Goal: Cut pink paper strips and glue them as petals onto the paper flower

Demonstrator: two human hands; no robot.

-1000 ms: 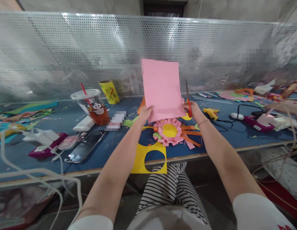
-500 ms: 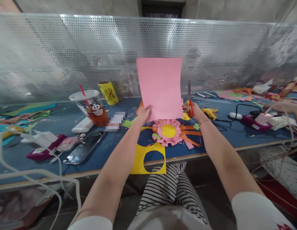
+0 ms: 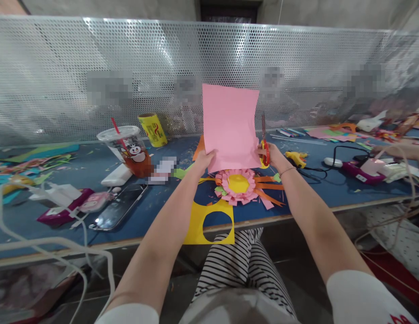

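A pink sheet of paper [image 3: 231, 123] stands upright between my hands. My left hand [image 3: 206, 160] pinches its lower left corner. My right hand [image 3: 272, 155] is closed on red-handled scissors [image 3: 265, 150], blades pointing up, and its fingers also reach the sheet's right edge. Just below the sheet lies a paper flower with a fringed pink ring [image 3: 226, 186], a yellow centre [image 3: 238, 183] and orange strips [image 3: 268, 183] at its right. A yellow sheet with round holes [image 3: 199, 220] overhangs the table edge, partly behind my left forearm.
On the blue table [image 3: 135, 229] at left are a drink cup [image 3: 137, 155], a yellow roll [image 3: 153, 130], a phone [image 3: 119, 208], cables and paper scraps. A yellow glue gun [image 3: 296, 159] and a purple power strip [image 3: 362, 174] lie right, near another person's hand [image 3: 388, 152].
The pink sheet has tilted and its top edge has shifted right, with a bend now near its bottom. The scissors and right hand have moved slightly left.
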